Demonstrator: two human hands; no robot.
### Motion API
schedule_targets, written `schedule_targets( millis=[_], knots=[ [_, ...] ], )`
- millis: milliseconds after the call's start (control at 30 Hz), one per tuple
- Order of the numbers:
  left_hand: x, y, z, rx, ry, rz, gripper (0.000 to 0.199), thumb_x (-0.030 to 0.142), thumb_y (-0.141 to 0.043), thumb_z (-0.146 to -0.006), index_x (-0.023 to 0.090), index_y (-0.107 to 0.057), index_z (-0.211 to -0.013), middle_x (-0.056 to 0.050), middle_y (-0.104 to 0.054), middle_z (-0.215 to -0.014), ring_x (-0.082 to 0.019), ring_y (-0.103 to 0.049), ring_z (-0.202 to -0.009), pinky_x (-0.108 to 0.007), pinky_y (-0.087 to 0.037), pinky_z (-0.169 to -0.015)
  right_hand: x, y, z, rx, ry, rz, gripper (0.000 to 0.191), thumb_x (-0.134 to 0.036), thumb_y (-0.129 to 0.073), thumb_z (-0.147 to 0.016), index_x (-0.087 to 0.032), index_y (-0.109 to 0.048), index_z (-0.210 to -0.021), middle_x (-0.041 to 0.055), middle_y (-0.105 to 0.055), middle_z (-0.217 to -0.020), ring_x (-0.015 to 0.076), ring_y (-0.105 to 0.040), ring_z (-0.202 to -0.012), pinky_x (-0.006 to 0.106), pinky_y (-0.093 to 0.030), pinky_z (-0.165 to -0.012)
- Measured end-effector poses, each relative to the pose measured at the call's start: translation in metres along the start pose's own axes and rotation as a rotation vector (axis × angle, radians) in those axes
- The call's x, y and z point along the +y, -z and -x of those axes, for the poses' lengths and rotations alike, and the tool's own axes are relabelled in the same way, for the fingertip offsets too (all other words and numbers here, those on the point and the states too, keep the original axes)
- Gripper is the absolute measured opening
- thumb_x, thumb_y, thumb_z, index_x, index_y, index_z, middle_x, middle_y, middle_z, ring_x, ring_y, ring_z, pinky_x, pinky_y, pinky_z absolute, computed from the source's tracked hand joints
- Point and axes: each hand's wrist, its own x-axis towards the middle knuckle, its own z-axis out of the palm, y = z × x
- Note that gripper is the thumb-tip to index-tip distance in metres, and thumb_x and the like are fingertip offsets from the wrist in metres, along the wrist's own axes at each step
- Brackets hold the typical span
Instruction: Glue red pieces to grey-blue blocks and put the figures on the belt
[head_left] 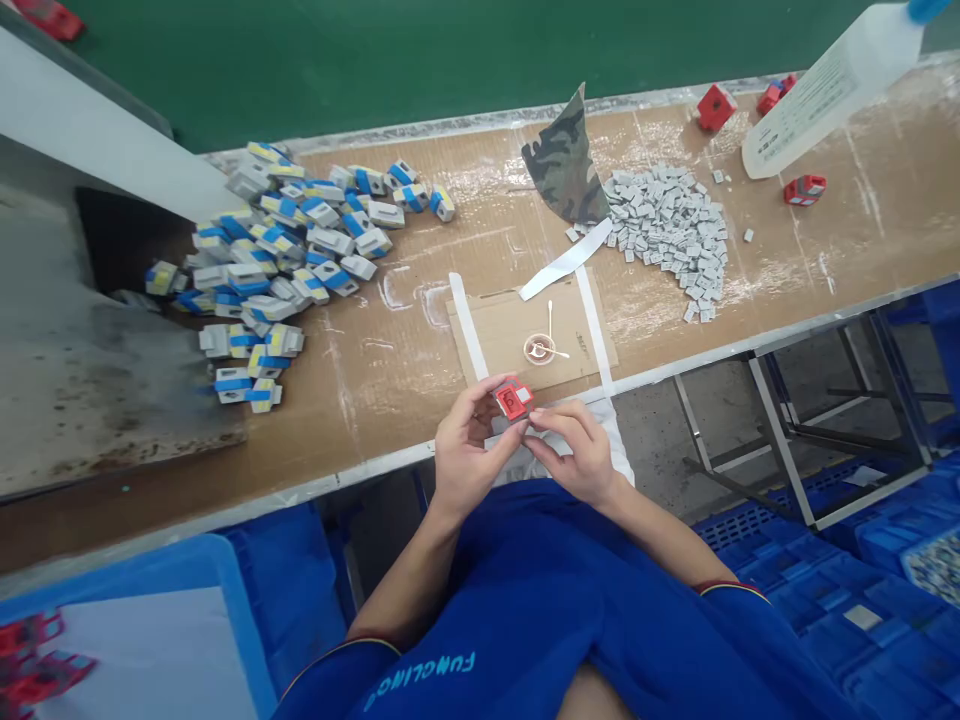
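A small red block (513,400) with a light square on it is held over the table's front edge. My left hand (471,440) grips it between thumb and fingers. My right hand (574,448) has its thumb and forefinger close together at the block's lower right corner; whether something tiny is between them is too small to tell. Just beyond the hands, a small round dish (539,349) with two white swabs rests on a taped piece of cardboard (495,325).
White-blue-yellow blocks (300,235) are heaped at the left, small grey pieces (667,225) at the right. A camouflage scrap (566,165), a white strip (566,260), red blocks (716,107) and a large bottle (825,95) stand behind. A blue bin (244,640) is lower left.
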Motion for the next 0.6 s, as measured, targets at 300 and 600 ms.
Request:
schedule_targets(
  millis=[300,600],
  knots=[
    [-0.017,0.010,-0.018,0.013,0.070,0.084,0.057,0.023,-0.094,-0.082,0.026,-0.075,-0.135,-0.013,-0.070,-0.147,-0.022,-0.079,-0.119,-0.030,-0.070,-0.096,0.032,0.017,-0.035,0.015,-0.307,-0.127,0.032,-0.029,-0.076,-0.099,-0.027,-0.070,-0.130,0.0025,-0.075,-0.098,0.0150,-0.072,-0.077,0.030,-0.066,-0.070],
    [-0.017,0.013,-0.021,0.039,0.049,0.087,0.054,0.025,-0.092,-0.084,0.024,-0.076,-0.135,-0.011,-0.073,-0.132,-0.019,-0.079,-0.106,-0.029,-0.071,-0.092,0.037,0.017,-0.057,-0.032,-0.251,-0.025,0.012,-0.022,-0.073,-0.100,-0.027,-0.081,-0.108,0.0022,-0.079,-0.094,0.0145,-0.070,-0.075,0.029,-0.059,-0.065]
  ],
)
